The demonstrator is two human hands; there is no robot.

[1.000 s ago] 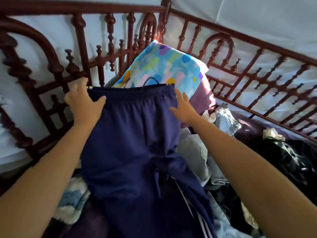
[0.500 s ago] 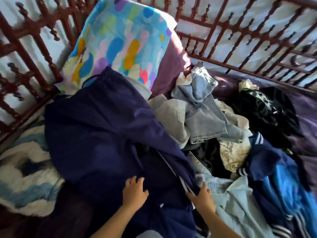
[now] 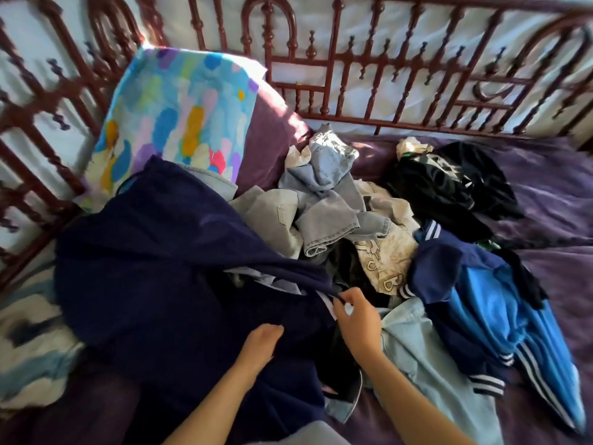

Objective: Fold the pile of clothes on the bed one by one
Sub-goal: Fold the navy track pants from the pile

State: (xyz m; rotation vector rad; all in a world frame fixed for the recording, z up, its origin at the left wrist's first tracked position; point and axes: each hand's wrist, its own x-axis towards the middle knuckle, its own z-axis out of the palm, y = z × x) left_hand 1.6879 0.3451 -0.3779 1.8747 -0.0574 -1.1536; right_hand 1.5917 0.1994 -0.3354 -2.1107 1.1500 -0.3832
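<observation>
Head view, looking down onto a bed (image 3: 552, 194) with a purple sheet, enclosed by a dark red turned-spindle rail (image 3: 378, 91).

A large navy garment (image 3: 154, 268) lies spread over the left half of the bed. Its far edge reaches a multicoloured pillow (image 3: 179, 114) that leans against the rail, and a purple pillow (image 3: 272, 133) stands just beside that one. The left hand (image 3: 260, 345) rests on the near part of the navy garment with its fingers relaxed and together, holding nothing. The right hand (image 3: 356, 319) has curled fingers (image 3: 340, 300) that pinch an edge of the same garment, where white stripes show.

The pile of clothes (image 3: 340, 220) occupies the middle of the bed, to the right of the navy garment. It includes:
- grey jeans (image 3: 321, 187), crumpled, towards the rail;
- a cream printed garment (image 3: 385, 255) below them;
- a black garment (image 3: 449, 184) further right;
- a blue jacket (image 3: 481, 303) with white-striped cuffs;
- a pale denim shirt (image 3: 417, 348), just beside the right forearm.

A blue-and-white blanket (image 3: 29, 332) lies at the left edge of the bed, partly under the navy garment.
</observation>
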